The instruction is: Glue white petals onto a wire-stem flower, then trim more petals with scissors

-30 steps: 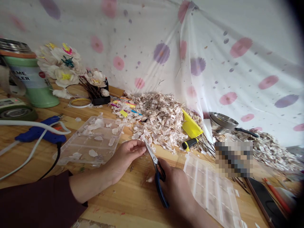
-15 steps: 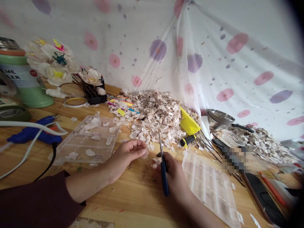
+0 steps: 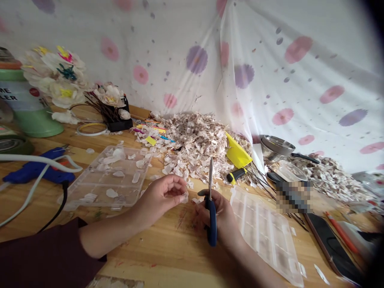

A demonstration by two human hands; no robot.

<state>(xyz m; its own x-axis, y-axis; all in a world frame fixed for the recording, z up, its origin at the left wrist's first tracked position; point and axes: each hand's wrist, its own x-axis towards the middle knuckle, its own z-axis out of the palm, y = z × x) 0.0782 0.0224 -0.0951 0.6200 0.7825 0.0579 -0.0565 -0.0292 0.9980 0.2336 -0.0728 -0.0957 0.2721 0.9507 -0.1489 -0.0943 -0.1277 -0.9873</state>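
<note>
My right hand (image 3: 220, 216) is closed round the dark blue handles of a pair of scissors (image 3: 212, 224), whose blades point away from me towards a heap of pale, thin flakes (image 3: 195, 140). To its left, my left hand (image 3: 169, 192) pinches a small pale flake (image 3: 185, 197) between thumb and fingertips. A gap separates the two hands above the wooden table (image 3: 156, 256). Another pale scrap lies by the fingers of my right hand. Whether the scissor blades are fully together is hard to make out.
Left of my hands lies a clear compartment tray (image 3: 102, 188) with loose flakes; another clear tray (image 3: 267, 236) is at the right. A blue glue gun (image 3: 39, 168) with cables, white handmade flowers (image 3: 60, 80), a yellow-and-black handle (image 3: 237, 176), metal bowls (image 3: 277, 146) and a phone (image 3: 333, 248) surround them.
My right hand has turned the scissors a little, so the blades now lean slightly right. My left hand still pinches a flake. The whole view has shifted slightly.
</note>
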